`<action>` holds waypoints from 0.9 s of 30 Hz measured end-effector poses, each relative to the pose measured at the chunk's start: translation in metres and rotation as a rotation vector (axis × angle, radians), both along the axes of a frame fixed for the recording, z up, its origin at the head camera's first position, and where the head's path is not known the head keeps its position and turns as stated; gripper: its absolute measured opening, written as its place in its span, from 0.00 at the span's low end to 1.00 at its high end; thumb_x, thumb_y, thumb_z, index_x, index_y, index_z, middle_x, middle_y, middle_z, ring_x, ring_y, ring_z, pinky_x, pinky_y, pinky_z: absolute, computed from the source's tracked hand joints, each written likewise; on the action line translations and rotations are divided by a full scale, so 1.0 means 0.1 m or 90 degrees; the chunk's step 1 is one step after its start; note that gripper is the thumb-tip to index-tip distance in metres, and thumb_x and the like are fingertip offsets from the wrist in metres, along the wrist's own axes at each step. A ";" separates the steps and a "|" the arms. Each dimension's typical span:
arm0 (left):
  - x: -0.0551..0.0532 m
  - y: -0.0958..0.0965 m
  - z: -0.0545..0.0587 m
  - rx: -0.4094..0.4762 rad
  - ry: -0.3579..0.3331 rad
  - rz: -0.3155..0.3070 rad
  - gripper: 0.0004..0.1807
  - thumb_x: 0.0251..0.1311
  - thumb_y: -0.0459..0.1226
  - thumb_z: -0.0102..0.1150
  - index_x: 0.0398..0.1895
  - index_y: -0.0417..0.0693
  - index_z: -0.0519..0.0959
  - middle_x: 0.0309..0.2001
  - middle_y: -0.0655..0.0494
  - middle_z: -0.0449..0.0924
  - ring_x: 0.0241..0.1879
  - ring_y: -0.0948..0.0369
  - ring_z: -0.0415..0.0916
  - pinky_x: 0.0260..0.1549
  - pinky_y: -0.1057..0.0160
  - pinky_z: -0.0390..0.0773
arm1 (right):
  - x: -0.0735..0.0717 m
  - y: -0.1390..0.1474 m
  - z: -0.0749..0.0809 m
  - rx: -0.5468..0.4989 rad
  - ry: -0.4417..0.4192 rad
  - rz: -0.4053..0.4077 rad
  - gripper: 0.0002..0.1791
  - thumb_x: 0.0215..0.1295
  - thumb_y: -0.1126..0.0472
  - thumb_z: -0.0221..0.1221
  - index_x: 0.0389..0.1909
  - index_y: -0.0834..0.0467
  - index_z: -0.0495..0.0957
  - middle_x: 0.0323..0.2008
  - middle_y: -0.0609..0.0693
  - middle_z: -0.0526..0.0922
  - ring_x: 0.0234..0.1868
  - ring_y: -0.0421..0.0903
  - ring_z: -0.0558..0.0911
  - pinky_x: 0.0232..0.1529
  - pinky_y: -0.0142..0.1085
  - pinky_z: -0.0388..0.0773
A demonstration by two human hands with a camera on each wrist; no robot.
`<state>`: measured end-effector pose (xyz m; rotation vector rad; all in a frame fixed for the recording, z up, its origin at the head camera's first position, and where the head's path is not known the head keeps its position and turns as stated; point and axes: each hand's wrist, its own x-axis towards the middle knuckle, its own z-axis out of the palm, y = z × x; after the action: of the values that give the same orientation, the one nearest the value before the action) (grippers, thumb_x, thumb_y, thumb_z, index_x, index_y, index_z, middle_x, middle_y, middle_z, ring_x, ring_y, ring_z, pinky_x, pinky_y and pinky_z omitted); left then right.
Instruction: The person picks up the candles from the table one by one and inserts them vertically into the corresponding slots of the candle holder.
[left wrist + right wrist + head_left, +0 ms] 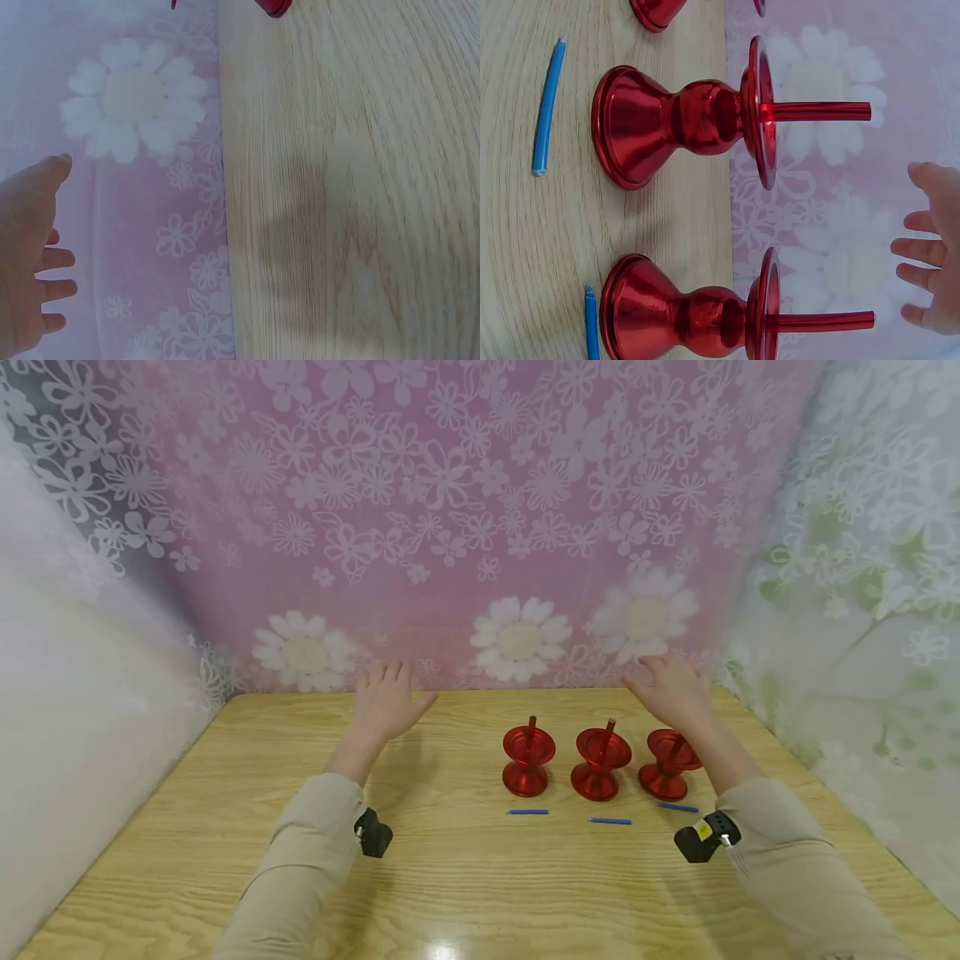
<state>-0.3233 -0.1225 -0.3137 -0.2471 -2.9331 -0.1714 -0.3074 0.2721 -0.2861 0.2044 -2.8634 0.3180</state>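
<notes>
Three shiny red metal candle holders stand upright in a row on the table: the left candle holder point(526, 779), the middle candle holder point(596, 783) and the right candle holder point(663, 782). Each has a wide dish and a thin upright tube. In front of them lie three slim blue candles, the left candle point(528, 812), the middle candle point(610, 821) and the right candle point(678, 807). My left hand point(384, 700) hovers left of the row, fingers spread and holding nothing. Above the right candle holder, partly hiding it, my right hand point(672, 693) is raised with fingers apart, also holding nothing.
The wooden table point(450, 877) meets a pink flowered cloth point(420, 568) at its back edge. A pale cloth point(862, 610) hangs on the right side and a white one point(82, 693) on the left. Each wrist carries a small black camera point(372, 833).
</notes>
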 end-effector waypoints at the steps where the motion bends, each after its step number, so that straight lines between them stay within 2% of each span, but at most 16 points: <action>1: 0.00 0.01 0.01 0.002 0.009 -0.003 0.43 0.63 0.62 0.38 0.71 0.40 0.51 0.67 0.41 0.56 0.67 0.43 0.48 0.63 0.43 0.44 | 0.01 0.00 0.00 -0.017 0.011 0.007 0.36 0.68 0.40 0.43 0.62 0.67 0.64 0.60 0.69 0.65 0.61 0.68 0.61 0.56 0.67 0.48; 6: 0.05 0.11 0.02 0.044 0.031 -0.032 0.37 0.62 0.58 0.45 0.63 0.38 0.64 0.59 0.41 0.68 0.60 0.44 0.61 0.58 0.44 0.57 | 0.10 0.00 0.01 -0.079 0.052 0.035 0.29 0.69 0.48 0.47 0.58 0.68 0.67 0.52 0.68 0.73 0.52 0.65 0.71 0.47 0.58 0.67; 8: 0.07 0.16 0.01 0.063 0.035 -0.049 0.34 0.62 0.57 0.48 0.59 0.39 0.67 0.55 0.43 0.71 0.57 0.45 0.65 0.56 0.46 0.61 | 0.14 0.00 0.02 -0.102 0.068 0.043 0.27 0.68 0.50 0.48 0.57 0.68 0.68 0.49 0.67 0.75 0.49 0.64 0.73 0.44 0.57 0.68; 14: 0.11 0.31 -0.07 0.051 0.061 -0.099 0.32 0.58 0.59 0.51 0.52 0.42 0.72 0.47 0.49 0.75 0.49 0.49 0.71 0.50 0.49 0.67 | 0.25 -0.03 0.02 -0.161 0.120 0.085 0.21 0.66 0.56 0.52 0.50 0.68 0.72 0.42 0.65 0.77 0.44 0.62 0.75 0.43 0.55 0.69; 17: 0.13 0.39 -0.11 0.052 0.055 -0.127 0.35 0.57 0.61 0.51 0.53 0.41 0.71 0.47 0.49 0.75 0.48 0.50 0.72 0.48 0.50 0.69 | 0.30 -0.06 0.02 -0.195 0.132 0.101 0.18 0.64 0.58 0.54 0.47 0.69 0.73 0.39 0.64 0.77 0.41 0.60 0.75 0.42 0.53 0.70; 22: 0.18 0.53 -0.15 0.057 0.039 -0.167 0.38 0.55 0.63 0.51 0.56 0.43 0.70 0.51 0.51 0.74 0.52 0.52 0.71 0.52 0.50 0.66 | 0.37 -0.15 0.04 -0.238 0.130 0.119 0.17 0.64 0.60 0.56 0.46 0.69 0.74 0.36 0.62 0.77 0.38 0.57 0.76 0.40 0.50 0.71; 27: 0.22 0.64 -0.18 0.052 0.019 -0.203 0.39 0.54 0.64 0.50 0.59 0.44 0.69 0.55 0.51 0.73 0.57 0.53 0.67 0.55 0.49 0.63 | 0.47 -0.27 0.06 -0.257 0.091 0.127 0.17 0.64 0.57 0.57 0.46 0.67 0.74 0.36 0.59 0.78 0.38 0.54 0.76 0.37 0.45 0.72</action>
<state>-0.3014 -0.0583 -0.3316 -0.6972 -2.8301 -0.3278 -0.2607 0.2453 -0.2797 0.4148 -2.5741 0.8693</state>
